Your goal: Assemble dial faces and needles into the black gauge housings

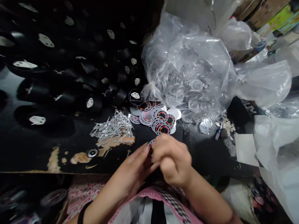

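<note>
My left hand [136,166] is closed at the table's front edge, thumb on top, around a round printed dial disc [151,143]. Only part of the disc's rim shows; the rest is behind my fingers. My right hand [174,158] is curled over the same spot, touching the left, and what its fingers pinch, if anything, is hidden. Just beyond both hands lies a heap of printed dial discs [164,129] with black, red and yellow rings. To its left is a pile of thin grey pointer-like pieces [114,127].
Many black cylindrical parts [37,91] with white tabs fill the left and back. A transparent bag [198,53] of clear round covers [196,84] stands behind the discs. A small blue-handled screwdriver [218,133] and white card [246,149] lie right; a black-and-silver ring [92,152] lies left.
</note>
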Available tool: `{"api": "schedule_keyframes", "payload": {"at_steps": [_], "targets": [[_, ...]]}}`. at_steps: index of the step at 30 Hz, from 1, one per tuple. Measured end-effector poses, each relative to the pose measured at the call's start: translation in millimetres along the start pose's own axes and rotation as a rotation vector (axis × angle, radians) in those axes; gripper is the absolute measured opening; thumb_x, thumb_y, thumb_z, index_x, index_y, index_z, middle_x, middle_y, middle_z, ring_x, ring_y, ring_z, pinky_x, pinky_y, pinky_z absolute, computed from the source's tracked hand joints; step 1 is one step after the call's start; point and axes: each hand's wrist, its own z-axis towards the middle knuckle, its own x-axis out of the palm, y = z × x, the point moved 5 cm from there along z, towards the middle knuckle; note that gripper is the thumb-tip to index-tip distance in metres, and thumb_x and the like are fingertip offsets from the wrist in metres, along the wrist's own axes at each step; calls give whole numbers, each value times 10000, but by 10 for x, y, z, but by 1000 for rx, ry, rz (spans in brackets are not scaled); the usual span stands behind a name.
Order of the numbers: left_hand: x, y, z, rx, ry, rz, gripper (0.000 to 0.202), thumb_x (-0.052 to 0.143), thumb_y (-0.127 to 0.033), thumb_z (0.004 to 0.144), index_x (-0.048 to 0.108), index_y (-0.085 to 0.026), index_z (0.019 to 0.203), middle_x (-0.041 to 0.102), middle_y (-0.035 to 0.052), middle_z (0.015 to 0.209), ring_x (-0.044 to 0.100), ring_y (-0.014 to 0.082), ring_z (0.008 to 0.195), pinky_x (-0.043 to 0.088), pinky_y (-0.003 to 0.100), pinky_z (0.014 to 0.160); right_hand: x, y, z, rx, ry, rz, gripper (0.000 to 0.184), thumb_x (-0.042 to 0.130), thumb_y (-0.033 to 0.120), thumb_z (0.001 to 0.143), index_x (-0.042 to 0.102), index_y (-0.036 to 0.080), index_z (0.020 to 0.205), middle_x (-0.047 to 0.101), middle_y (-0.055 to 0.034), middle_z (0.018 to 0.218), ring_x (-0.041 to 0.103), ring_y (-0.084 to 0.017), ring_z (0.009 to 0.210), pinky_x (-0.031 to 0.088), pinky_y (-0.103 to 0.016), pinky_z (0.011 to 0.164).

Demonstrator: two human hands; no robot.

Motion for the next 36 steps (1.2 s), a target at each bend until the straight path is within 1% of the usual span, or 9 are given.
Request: {"api": "schedule_keyframes", "payload": {"at_steps": [5,8,13,17,21,24,27,29,36], "targets": [[11,-7,-36,9,-16,49,336,858,-290,695,781,-210,1012,775,77,1114,681,321,1141,606,325,854,179,-27,75,198,225,521,217,423,107,874,553,212,736,580,18,699,568,-99,632,518,-214,633],[-23,-21,-37,-35,-116,22,253,741,-288,827,766,-168,1048,754,118,1180,677,311,1158,607,342,892,-237,-241,13,362,8,620,208,421,137,881,595,220,803,553,26,671,512,-108,592,483,-241,614],[-46,-18,-6,-56,-174,-9,324,707,-333,858,747,-103,1082,732,183,1220,670,338,1166,616,360,891,-1148,-949,-547,633,-520,173,184,385,234,894,567,217,916,409,63,592,421,-118,511,448,-284,590],[8,-94,-80,121,-147,40,480,883,-398,658,775,-142,1049,736,157,1227,616,362,1235,611,374,905,-1347,-1292,-912,683,-520,38,153,426,246,864,571,207,836,452,50,588,476,-141,535,436,-304,594],[72,-198,-175,276,-153,113,476,890,-449,635,794,-247,1055,733,80,1259,629,326,1223,623,355,873,-1378,-1055,-868,603,-460,-205,144,540,173,841,677,198,804,638,-25,798,598,-206,828,436,-380,844],[103,-228,-206,290,-145,155,461,861,-490,665,788,-303,1079,733,48,1264,635,308,1220,628,326,842,-1129,-536,-532,349,-289,-415,172,561,117,865,697,219,892,662,-32,938,595,-209,971,412,-377,928],[104,-237,-224,267,-187,178,485,896,-508,591,804,-320,1029,753,45,1221,622,316,1240,627,273,787,-455,-189,-248,259,237,-130,152,560,136,914,679,205,979,684,-9,898,603,-172,872,425,-325,816],[98,-246,-236,256,-225,181,470,926,-500,525,818,-326,948,755,31,1217,604,317,1266,619,242,774,-123,-72,-162,203,391,-148,109,571,179,938,674,169,974,689,-27,879,590,-186,844,398,-338,782],[28,-220,-212,206,-282,132,340,911,-359,590,809,-290,907,773,35,1165,616,317,1257,591,314,913,205,-101,-126,61,415,-394,167,506,185,934,625,159,820,654,-46,790,541,-203,773,350,-350,727]]}}
